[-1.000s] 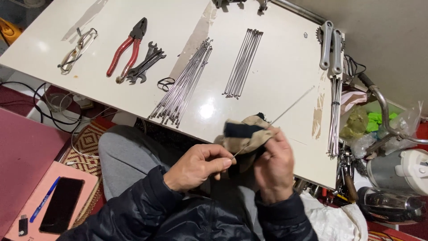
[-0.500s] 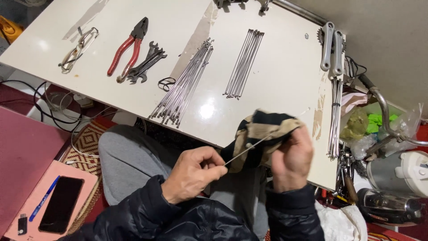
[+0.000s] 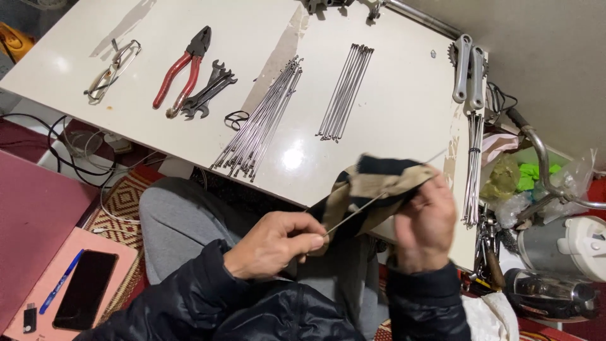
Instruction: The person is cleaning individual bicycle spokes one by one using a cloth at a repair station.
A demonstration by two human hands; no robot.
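My left hand [image 3: 278,243] pinches the near end of a thin metal spoke [image 3: 356,211]. The spoke runs up and to the right through a tan and dark cloth [image 3: 379,183]. My right hand [image 3: 424,222] grips that cloth around the spoke, and the spoke's far tip [image 3: 439,153] sticks out beyond the cloth. Both hands are over my lap at the front edge of the white table [image 3: 391,126]. On the table lie a large heap of spokes [image 3: 262,126] and a smaller neat bundle of spokes [image 3: 347,88].
Red-handled pliers [image 3: 183,69], wrenches [image 3: 208,91] and a metal clip tool [image 3: 110,69] lie at the table's left. Two crank arms [image 3: 468,66] and another spoke bundle [image 3: 472,164] lie along the right edge. A phone [image 3: 85,297] and blue pen [image 3: 60,287] rest lower left. Clutter stands at right.
My right hand has slid the cloth up and to the right along the spoke, away from my left hand. More of the spoke shows between the hands.
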